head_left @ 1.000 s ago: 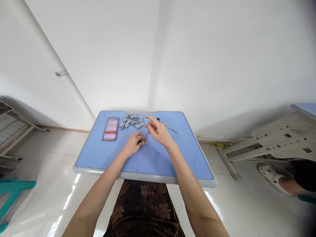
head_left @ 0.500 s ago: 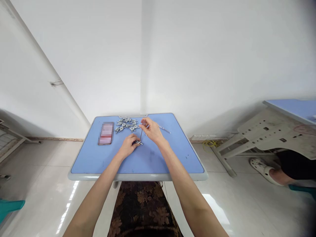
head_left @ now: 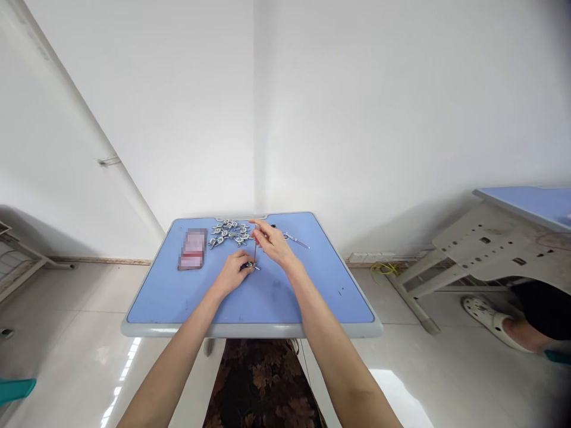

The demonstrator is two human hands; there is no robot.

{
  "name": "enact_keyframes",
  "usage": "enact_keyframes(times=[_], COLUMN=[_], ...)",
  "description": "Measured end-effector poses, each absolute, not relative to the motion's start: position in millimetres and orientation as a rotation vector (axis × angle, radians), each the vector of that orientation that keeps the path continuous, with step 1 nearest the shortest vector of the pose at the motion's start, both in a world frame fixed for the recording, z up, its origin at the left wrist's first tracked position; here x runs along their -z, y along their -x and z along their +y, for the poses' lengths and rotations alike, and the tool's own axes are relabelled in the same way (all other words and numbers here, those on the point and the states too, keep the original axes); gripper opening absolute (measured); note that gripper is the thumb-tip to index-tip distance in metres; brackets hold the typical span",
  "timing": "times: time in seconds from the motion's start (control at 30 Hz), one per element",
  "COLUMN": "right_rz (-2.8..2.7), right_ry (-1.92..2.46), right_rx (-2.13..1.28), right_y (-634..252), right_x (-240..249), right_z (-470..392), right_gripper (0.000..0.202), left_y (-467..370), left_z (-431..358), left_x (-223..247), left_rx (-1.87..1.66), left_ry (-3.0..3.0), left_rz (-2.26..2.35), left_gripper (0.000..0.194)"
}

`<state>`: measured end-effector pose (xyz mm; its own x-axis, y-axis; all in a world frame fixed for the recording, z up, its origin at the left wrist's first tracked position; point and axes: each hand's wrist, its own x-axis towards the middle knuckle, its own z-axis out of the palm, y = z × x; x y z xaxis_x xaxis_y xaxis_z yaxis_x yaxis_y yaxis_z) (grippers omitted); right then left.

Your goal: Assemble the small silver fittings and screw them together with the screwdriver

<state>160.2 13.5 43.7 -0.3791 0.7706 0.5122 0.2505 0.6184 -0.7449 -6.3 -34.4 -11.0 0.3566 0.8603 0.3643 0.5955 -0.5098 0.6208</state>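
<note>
My left hand (head_left: pixel 232 272) rests on the blue desk (head_left: pixel 267 303), its fingers closed on a small silvery metal part (head_left: pixel 255 267). What the part is exactly is too small to tell. Above it, my right hand (head_left: pixel 274 245) grips a thin screwdriver (head_left: pixel 254 252) held upright, the shaft pointing down at the part. The screwdriver's handle is mostly hidden by the fingers. Just beyond my hands lies a pile of similar metal parts (head_left: pixel 228 232), several of them with ring-shaped bodies and short rods.
A blurred-out phone-like slab (head_left: pixel 193 249) lies at the desk's left. Right of my right hand is a slender metal tool (head_left: pixel 298 240). A white wall (head_left: pixel 214 107) stands behind. Another desk (head_left: pixel 526 205) and a person's shoe (head_left: pixel 484 315) are at right.
The view has shifted slightly, so the desk sits a little lower. My right hand's index finger now stretches over the top of the screwdriver. My left hand keeps its hold.
</note>
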Motion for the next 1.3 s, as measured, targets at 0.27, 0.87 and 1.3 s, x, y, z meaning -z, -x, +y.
enact_keyframes(times=[0.27, 0.87, 1.3], right_rz=[-1.771, -1.723, -1.726], right_ry=[0.842, 0.805, 1.033], right_rx=[-0.615, -0.714, -0.389], right_y=[-148.2, -148.9, -141.4], right_x=[-37.9, -40.6, -40.6], right_z=[13.2, 9.1, 7.7], right_gripper=[0.023, 0.026, 0.019], left_y=[5.6, 5.9, 5.4], left_z=[-34.3, -31.2, -30.6], left_x=[11.5, 15.9, 16.4], left_rx=[-0.951, -0.967, -0.969], left_ry=[-2.223, -2.196, -2.214], left_rz=[1.295, 1.288, 1.304], left_gripper=[0.014, 0.014, 0.014])
